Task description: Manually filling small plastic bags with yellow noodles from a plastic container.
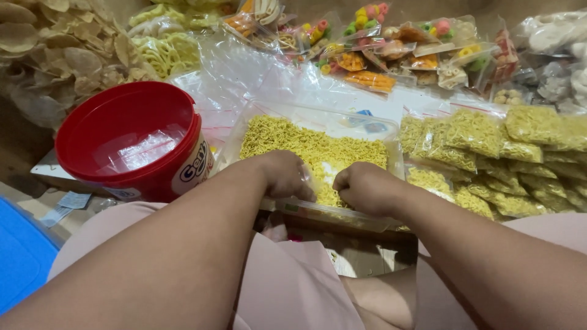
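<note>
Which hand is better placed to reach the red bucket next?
Left, probably. The left hand rests in the noodle tray on the side nearest the red bucket; the right hand lies farther away.

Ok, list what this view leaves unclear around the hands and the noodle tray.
- Head view: fingertips of the left hand and right hand curl down out of sight; any small bag held is unclear.
- Clear tray near edge: hidden by both hands.
- Red bucket contents: blurred by glare.
</note>
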